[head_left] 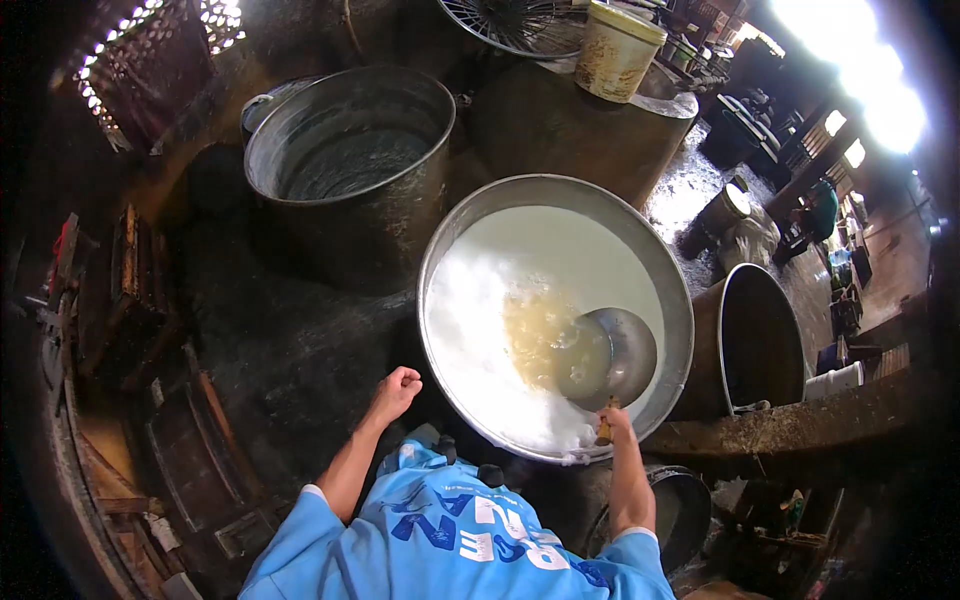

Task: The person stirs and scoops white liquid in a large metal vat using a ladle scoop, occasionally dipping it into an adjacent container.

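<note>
My right hand (617, 424) is closed around the short wooden handle of a large round metal ladle (634, 352). The ladle's bowl is tilted in the near right part of a wide metal vat (680, 300), partly sunk in the liquid. White milky liquid (585, 240) fills the vat, with thick white foam (465, 345) on the left and a yellowish, bubbly patch (530, 325) beside the ladle. Just outside the vat's left rim hangs my left hand (397, 392), its fingers curled into a loose fist with nothing visible in them.
A deep metal drum (420, 190) stands left of the vat. Behind it, a stained bucket (617, 55) sits on a large rounded base. An open metal barrel (712, 330) is at the right, and a dark pot (685, 505) stands near my right elbow. Wooden boards (190, 450) lie left.
</note>
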`<state>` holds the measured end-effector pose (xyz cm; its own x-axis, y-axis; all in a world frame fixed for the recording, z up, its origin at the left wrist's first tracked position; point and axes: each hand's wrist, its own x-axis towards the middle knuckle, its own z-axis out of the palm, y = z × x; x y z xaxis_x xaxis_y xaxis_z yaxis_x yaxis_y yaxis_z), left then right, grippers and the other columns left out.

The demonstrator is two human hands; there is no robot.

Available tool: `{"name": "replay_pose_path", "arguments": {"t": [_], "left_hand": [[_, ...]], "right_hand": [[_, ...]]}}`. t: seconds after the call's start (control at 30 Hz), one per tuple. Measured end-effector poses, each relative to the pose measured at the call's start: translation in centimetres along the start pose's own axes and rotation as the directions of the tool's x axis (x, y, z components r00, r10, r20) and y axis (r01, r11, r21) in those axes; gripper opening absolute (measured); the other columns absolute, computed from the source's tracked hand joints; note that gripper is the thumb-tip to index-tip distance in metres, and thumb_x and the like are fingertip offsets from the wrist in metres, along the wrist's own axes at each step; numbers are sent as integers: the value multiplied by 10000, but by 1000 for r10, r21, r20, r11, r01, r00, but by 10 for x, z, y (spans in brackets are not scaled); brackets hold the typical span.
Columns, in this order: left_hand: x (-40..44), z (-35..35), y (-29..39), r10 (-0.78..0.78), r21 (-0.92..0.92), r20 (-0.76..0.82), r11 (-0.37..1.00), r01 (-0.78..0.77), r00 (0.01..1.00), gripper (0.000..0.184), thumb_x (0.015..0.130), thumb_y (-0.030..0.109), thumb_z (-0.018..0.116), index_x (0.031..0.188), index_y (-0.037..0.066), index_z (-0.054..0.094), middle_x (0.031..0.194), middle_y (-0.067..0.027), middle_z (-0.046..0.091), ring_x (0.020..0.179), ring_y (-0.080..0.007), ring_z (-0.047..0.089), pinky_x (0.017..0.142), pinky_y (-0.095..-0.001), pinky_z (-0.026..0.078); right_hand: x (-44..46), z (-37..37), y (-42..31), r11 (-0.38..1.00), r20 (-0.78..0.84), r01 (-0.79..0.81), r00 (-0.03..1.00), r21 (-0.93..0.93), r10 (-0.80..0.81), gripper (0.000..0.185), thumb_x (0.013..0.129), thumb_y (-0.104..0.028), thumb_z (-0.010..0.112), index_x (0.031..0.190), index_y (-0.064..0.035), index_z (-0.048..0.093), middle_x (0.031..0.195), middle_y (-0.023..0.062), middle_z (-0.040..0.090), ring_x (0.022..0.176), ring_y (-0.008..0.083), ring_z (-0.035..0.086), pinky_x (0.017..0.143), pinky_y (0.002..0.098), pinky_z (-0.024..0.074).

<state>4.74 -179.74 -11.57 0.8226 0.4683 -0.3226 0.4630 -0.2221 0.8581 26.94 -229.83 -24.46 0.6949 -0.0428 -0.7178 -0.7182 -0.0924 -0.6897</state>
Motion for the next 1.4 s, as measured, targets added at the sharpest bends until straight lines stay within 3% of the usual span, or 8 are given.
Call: {"name": "replay_pose_path", "arguments": {"t": [0.3,0.37,0.47,0.57,0.7,0.9,1.2,1.4], "left_hand": [[32,12,31,79,33,67,996,-81,995,277,813,231,636,998,27,614,929,-122,672,881,-242,648,794,-353,503],[43,7,32,94,-10,79,996,-94,992,276,813,229,635,996,24,613,927,-124,672,879,-240,648,793,-352,505],[75,-4,21,114,-56,68,992,-111,991,271,810,220,637,993,21,613,930,-129,672,879,-238,648,794,-347,507],[112,-31,16,148,-117,31,983,-143,989,253,814,202,632,989,21,612,903,-116,669,838,-216,648,769,-326,511],[160,-87,15,54,-329,23,943,-44,998,217,827,176,616,983,25,609,840,-71,649,749,-158,632,718,-286,510],[186,-157,-107,-313,-484,33,826,289,949,136,861,183,546,959,96,583,760,-22,603,606,-94,555,452,-217,376],[64,-222,-299,-862,-446,-77,479,756,501,155,767,188,546,802,47,600,703,-82,584,578,-216,567,495,-357,438],[108,-220,-267,-869,-417,15,444,793,495,165,756,187,558,796,38,615,740,-94,610,623,-232,591,548,-383,463]], "right_hand": [[-100,-87,-101,672,-417,-13,792,-741,-445,375,731,-141,646,1045,50,574,1019,264,631,945,391,629,789,440,506],[-101,-92,-114,590,-400,154,599,-793,-694,259,767,-133,651,920,30,519,729,154,632,585,223,638,513,356,517],[-99,-73,-152,477,-257,386,498,-790,-828,322,757,-92,643,1003,22,469,766,155,629,582,218,638,497,342,524],[-164,55,-224,598,-183,601,608,-530,-773,430,721,-36,642,1097,4,437,763,165,614,581,223,643,478,346,521],[-130,189,-270,172,70,420,501,-891,-863,566,668,-61,652,1198,-5,459,909,262,634,823,395,644,747,450,527],[-63,346,-304,167,86,287,695,-943,-714,419,728,-51,540,1145,-23,521,1053,231,620,1014,404,578,867,479,476],[-29,390,-263,237,35,208,818,-949,-575,207,755,-96,560,916,21,616,939,235,643,924,381,624,800,464,507],[-35,357,-202,273,11,169,867,-947,-499,199,768,-127,544,886,15,619,939,247,642,913,391,627,768,474,511]]}}
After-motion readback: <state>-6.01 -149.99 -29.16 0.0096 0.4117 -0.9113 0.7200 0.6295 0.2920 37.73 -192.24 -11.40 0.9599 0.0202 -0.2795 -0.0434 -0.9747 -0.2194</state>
